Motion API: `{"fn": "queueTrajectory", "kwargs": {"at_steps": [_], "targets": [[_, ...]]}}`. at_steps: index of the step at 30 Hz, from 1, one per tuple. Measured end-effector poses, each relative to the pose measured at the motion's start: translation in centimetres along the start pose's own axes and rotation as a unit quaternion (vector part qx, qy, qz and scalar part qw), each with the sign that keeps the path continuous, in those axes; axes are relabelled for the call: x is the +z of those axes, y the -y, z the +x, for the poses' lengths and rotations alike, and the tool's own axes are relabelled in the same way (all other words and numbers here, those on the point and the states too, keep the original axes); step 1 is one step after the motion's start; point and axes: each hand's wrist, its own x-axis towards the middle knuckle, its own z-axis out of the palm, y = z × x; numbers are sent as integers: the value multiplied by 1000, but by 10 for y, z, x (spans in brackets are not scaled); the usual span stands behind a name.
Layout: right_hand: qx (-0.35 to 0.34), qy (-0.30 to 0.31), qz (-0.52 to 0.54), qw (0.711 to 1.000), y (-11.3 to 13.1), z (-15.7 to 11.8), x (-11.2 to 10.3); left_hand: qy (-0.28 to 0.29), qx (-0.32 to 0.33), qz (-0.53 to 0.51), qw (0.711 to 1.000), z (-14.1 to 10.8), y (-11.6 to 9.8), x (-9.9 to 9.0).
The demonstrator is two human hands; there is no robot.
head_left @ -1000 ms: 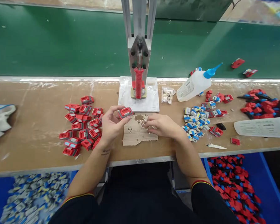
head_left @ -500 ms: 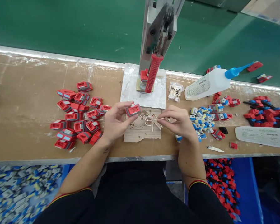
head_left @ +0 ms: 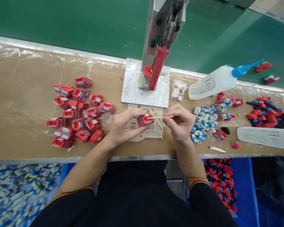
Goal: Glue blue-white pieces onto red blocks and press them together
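Observation:
Between its thumb and fingers, my left hand (head_left: 125, 126) holds a red and grey toy vehicle part (head_left: 144, 120) with its recessed side facing up. My right hand (head_left: 178, 121) pinches a thin cotton swab (head_left: 164, 117), whose far end reaches into the recess of the part. Below both hands lies a torn piece of cardboard (head_left: 144, 135) with stains on it. More swabs (head_left: 159, 123) rest on the cardboard just left of my right hand. The small round dish there is mostly hidden behind the held part.
A press with a red handle (head_left: 159, 67) stands on a metal plate (head_left: 132, 85). Several red vehicle parts (head_left: 78, 107) lie left. To the right are a swab bag (head_left: 178, 90), a glue bottle (head_left: 203, 85), blue and white parts (head_left: 204, 121) and a knife (head_left: 217, 149).
My right hand has brought the swab from the small dish to the red part. My left hand has moved slightly right and down with the part, now over the cardboard.

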Motion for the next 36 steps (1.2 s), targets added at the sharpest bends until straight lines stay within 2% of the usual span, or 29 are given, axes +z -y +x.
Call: {"fn": "queueTrajectory", "kwargs": {"at_steps": [7, 12, 20, 36], "targets": [[40, 13, -42, 998, 0, -2, 3, -13, 5, -4, 1000, 0, 0, 1], [42, 16, -49, 998, -2, -3, 4, -4, -12, -2, 1000, 0, -1, 1], [22, 17, -51, 998, 0, -2, 3, -17, 15, -6, 1000, 1, -1, 1], [-23, 9, -109, 994, 3, 1, -2, -34, 11, 19, 999, 2, 0, -1]]}}
